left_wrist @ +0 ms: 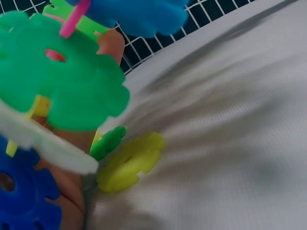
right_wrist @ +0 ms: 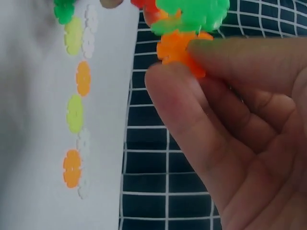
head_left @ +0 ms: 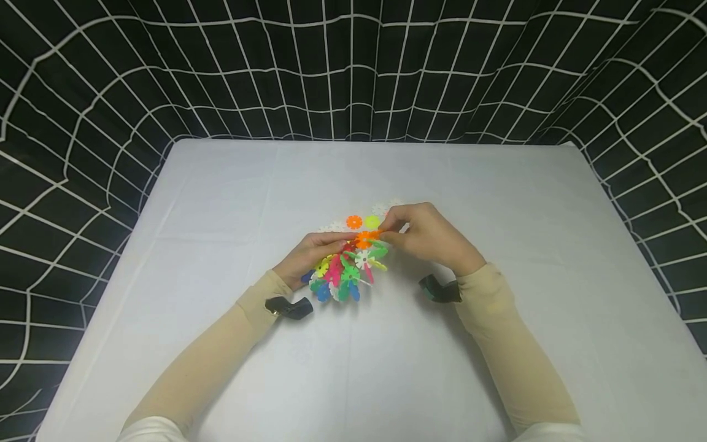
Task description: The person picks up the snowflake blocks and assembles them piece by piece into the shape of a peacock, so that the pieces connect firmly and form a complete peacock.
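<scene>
A many-coloured cluster of notched plastic interlocking discs [head_left: 337, 270] is held in my left hand [head_left: 312, 255], the thumb on its near side and the fingers reaching behind it. In the left wrist view, a green disc [left_wrist: 72, 81] and a blue disc [left_wrist: 21, 187] of the cluster cover much of that hand. My right hand [head_left: 428, 236] pinches an orange disc [right_wrist: 177, 48] between thumb and forefinger at the cluster's upper right edge. Beside it sits a green disc [right_wrist: 196, 12]. Whether the pinched orange disc is slotted into its neighbour, I cannot tell.
Loose discs lie in a row on the white table [head_left: 248, 184] beyond the hands, among them an orange one [head_left: 354, 222], a yellow-green one [head_left: 372, 222] and several white ones [right_wrist: 83, 139]. Black cloth with a white grid [head_left: 353, 73] surrounds the table's back and sides.
</scene>
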`<action>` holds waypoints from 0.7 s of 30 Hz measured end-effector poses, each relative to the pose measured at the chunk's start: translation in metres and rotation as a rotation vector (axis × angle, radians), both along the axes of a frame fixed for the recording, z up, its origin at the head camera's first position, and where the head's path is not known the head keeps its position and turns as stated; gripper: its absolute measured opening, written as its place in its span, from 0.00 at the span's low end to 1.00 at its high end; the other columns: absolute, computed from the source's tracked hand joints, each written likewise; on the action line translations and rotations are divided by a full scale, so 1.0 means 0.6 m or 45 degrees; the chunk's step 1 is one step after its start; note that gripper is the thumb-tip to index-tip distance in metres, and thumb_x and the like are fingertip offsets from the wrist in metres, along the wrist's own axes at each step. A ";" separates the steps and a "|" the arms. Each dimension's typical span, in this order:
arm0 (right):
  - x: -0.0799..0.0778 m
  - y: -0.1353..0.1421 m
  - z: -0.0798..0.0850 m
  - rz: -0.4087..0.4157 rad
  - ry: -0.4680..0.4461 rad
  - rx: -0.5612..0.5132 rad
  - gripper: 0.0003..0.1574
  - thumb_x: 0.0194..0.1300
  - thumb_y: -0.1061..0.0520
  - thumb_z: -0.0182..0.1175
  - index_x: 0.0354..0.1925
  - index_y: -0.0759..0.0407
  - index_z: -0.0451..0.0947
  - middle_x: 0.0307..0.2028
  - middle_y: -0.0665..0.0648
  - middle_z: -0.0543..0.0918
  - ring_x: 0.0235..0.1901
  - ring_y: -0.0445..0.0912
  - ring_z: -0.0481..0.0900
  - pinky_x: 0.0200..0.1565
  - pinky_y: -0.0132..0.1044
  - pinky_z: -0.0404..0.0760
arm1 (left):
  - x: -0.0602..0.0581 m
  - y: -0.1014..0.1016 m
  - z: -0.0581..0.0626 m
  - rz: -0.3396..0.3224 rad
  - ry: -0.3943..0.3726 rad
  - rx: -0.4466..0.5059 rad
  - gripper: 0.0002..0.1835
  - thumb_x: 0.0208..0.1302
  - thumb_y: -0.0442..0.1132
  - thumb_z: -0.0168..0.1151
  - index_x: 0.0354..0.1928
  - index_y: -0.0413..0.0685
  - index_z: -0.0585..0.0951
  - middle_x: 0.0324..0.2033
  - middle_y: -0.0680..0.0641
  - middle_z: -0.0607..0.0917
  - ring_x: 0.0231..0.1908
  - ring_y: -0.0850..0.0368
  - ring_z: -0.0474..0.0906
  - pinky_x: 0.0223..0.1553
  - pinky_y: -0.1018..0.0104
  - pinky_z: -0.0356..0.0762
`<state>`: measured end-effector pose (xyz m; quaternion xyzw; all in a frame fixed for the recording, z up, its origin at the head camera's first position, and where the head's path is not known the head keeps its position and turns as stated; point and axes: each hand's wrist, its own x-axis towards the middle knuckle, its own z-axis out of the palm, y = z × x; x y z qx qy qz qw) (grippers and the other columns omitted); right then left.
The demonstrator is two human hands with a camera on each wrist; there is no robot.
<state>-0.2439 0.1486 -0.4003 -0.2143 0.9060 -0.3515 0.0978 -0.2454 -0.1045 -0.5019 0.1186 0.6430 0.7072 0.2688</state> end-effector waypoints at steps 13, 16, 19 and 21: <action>-0.003 -0.008 -0.009 -0.023 -0.003 -0.012 0.05 0.64 0.65 0.66 0.35 0.56 0.86 0.34 0.53 0.89 0.33 0.48 0.78 0.37 0.38 0.80 | 0.000 0.001 0.000 0.026 0.037 -0.056 0.21 0.73 0.35 0.56 0.65 0.38 0.76 0.67 0.40 0.77 0.63 0.55 0.76 0.61 0.71 0.78; -0.002 -0.012 -0.009 -0.040 -0.013 0.013 0.05 0.65 0.65 0.65 0.36 0.57 0.85 0.35 0.54 0.89 0.31 0.49 0.77 0.34 0.37 0.78 | 0.000 0.001 0.000 0.022 0.048 -0.069 0.21 0.73 0.35 0.56 0.65 0.39 0.76 0.67 0.39 0.77 0.61 0.57 0.77 0.60 0.71 0.78; -0.001 -0.012 -0.009 -0.029 -0.015 0.024 0.04 0.65 0.65 0.65 0.35 0.57 0.84 0.35 0.55 0.88 0.30 0.50 0.75 0.30 0.37 0.75 | 0.001 0.000 0.001 0.012 0.067 -0.086 0.21 0.73 0.35 0.56 0.65 0.39 0.76 0.67 0.39 0.77 0.59 0.58 0.79 0.59 0.71 0.78; -0.002 -0.009 -0.010 -0.001 -0.024 0.016 0.04 0.64 0.65 0.65 0.34 0.57 0.83 0.35 0.55 0.88 0.30 0.49 0.74 0.30 0.37 0.74 | 0.000 0.000 0.001 0.004 0.070 -0.092 0.21 0.72 0.35 0.56 0.65 0.38 0.76 0.66 0.39 0.78 0.59 0.59 0.79 0.59 0.71 0.79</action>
